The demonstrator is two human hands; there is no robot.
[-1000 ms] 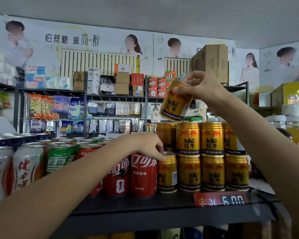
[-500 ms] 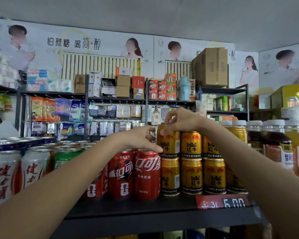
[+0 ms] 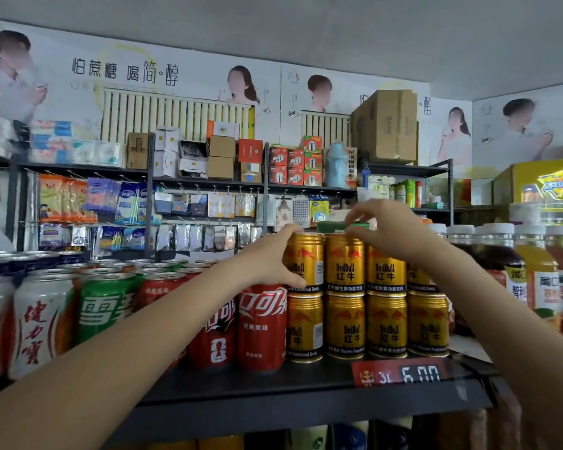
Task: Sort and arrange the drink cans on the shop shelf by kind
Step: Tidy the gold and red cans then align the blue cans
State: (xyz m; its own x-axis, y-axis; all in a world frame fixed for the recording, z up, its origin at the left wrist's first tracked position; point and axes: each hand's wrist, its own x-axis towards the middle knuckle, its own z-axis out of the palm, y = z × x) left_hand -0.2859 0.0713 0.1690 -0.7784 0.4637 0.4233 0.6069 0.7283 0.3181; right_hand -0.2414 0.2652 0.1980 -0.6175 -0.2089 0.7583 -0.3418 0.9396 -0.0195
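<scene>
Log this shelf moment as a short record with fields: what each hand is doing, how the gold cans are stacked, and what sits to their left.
left hand: grips the top-left gold can
right hand: fingers over the top of the next gold can; grip unclear
gold cans: two tiers, front row four wide
left of them: red cola cans, then green can, then white cans
price tag: 6.00

Small shop interior, grey ceiling [image 3: 338, 34]. Back wall covered in white drink posters [image 3: 127, 73] with Chinese lettering. Dark metal racks [image 3: 208, 183] hold boxes, hanging packets. Big cardboard carton [image 3: 384, 128] on top right rack. Soft even light.
</scene>
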